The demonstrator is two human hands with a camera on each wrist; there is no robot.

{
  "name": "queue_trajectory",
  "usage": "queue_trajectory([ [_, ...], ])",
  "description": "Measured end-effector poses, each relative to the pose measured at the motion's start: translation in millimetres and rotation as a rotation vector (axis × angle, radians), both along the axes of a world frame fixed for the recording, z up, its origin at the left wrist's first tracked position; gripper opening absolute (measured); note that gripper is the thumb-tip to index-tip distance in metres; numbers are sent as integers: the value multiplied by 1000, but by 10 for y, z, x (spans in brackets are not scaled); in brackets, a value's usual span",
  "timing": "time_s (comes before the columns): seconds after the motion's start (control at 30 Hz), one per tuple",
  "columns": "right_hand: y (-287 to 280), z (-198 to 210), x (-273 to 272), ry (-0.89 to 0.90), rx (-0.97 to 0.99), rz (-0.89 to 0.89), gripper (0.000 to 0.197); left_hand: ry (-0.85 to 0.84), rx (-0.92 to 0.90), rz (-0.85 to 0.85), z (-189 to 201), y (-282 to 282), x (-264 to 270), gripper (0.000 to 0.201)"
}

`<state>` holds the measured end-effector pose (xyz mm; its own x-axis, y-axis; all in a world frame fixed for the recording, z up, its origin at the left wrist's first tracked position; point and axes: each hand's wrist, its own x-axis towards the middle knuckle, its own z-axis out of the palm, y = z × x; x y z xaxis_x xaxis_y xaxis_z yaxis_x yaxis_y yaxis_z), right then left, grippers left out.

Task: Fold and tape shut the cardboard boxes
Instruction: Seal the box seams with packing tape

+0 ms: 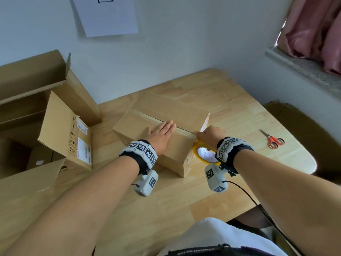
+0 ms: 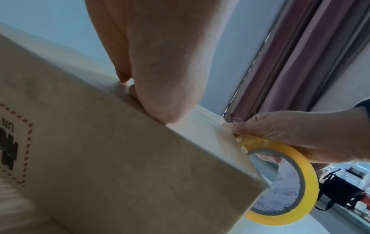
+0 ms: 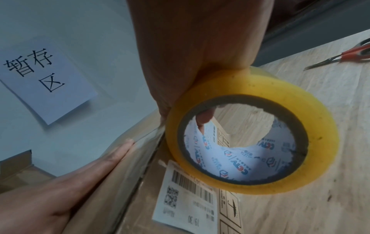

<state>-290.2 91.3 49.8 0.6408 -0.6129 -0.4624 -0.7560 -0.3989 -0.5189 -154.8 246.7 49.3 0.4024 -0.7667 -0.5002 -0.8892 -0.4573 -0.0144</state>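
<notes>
A closed brown cardboard box (image 1: 142, 124) lies in the middle of the wooden table (image 1: 230, 100). My left hand (image 1: 162, 133) presses flat on its top by the centre seam, fingers straight. At the box's right end my right hand (image 1: 209, 136) grips a yellow roll of clear tape (image 1: 204, 154) against the edge. A strip of tape runs from the roll along the seam towards my left fingers. The left wrist view shows the roll (image 2: 288, 182) at the box corner (image 2: 260, 182). The right wrist view shows the roll (image 3: 250, 137) beside the box's barcode label (image 3: 186, 197).
Orange-handled scissors (image 1: 273, 139) lie on the table to the right. A large open cardboard carton (image 1: 46, 111) with smaller boxes inside stands at the left. A paper sign (image 1: 108, 15) hangs on the wall; a sill and pink curtain (image 1: 313, 30) are at far right.
</notes>
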Motion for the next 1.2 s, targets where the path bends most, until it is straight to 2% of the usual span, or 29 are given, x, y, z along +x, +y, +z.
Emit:
queue_trajectory([
  [0.3,93,-141,525,-46,46,22,51,-56,63,-7,68,68,642,91],
  [0.5,81,-143,765,-86,85,18,48,-75,55,-18,73,25,870,89],
  [0.63,70,-154,799,-62,86,25,47,-52,27,8,132,-4,747,81],
  [0.77,84,-141,785,-24,58,35,48,124,-54,57,205,-97,412,83],
  [0.83,92,-133,790,-13,36,33,49,170,-94,104,174,-144,317,68],
  [0.87,97,-127,788,-6,28,33,50,163,-106,113,158,-154,293,58],
  [0.9,92,-129,792,-2,29,30,50,147,-100,119,134,-157,281,58],
  [1.0,68,-125,767,3,74,43,52,89,-60,104,46,-136,233,78],
  [1.1,43,-101,669,6,84,125,55,55,-110,123,-25,-133,187,76],
  [1.2,20,-132,517,-80,97,135,41,50,-151,138,-55,-123,156,71],
])
